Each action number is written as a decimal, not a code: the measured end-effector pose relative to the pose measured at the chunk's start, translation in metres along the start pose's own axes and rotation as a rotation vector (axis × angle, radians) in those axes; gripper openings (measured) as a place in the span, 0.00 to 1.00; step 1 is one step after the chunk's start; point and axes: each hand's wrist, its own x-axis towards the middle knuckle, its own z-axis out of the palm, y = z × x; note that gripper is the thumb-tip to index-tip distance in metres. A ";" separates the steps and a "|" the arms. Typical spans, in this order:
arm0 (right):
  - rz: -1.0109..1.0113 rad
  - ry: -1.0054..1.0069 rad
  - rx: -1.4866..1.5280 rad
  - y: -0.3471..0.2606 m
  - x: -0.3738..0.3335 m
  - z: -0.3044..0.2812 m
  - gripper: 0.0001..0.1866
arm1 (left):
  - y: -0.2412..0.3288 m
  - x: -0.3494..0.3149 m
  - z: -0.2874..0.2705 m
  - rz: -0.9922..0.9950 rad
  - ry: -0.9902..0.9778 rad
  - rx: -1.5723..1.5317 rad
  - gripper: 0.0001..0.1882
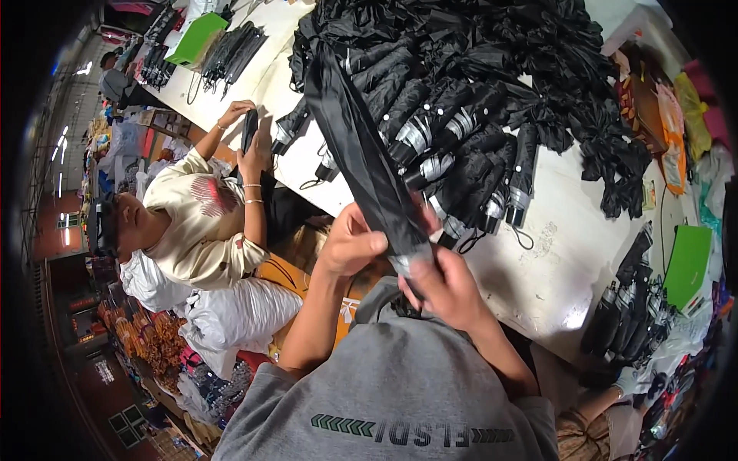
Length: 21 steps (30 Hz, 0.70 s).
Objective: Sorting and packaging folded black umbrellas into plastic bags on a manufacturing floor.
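A long black folding umbrella (361,154) slants up and to the left in front of me, its loose canopy gathered lengthwise. My left hand (355,244) is closed round the canopy a little above the handle end, thumb on top. Lower down, my right hand (450,286) grips the same umbrella by its silvery band and dark handle, slightly blurred. The handle is mostly covered by the right fingers. Beyond my hands, several folded black umbrellas (415,142) with silver shafts and wrist loops lie on the white table (546,261).
A big heap of black umbrellas (477,46) covers the table's far side. On the left, a co-worker (207,200) handles another dark umbrella. Green boxes (197,38) and umbrella bundles (626,315) lie at both sides. White sacks (238,307) stand left of me; another person's hand shows lower right.
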 end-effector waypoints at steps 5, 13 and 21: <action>-0.005 0.093 -0.034 0.010 0.004 -0.001 0.18 | -0.005 0.007 -0.018 -0.110 0.296 -0.083 0.23; 0.071 0.235 -0.274 0.036 0.020 -0.014 0.16 | -0.041 0.001 -0.025 -0.111 0.439 0.296 0.23; 0.184 0.208 -0.437 0.050 0.038 -0.037 0.14 | 0.007 0.069 -0.166 0.294 0.413 1.817 0.26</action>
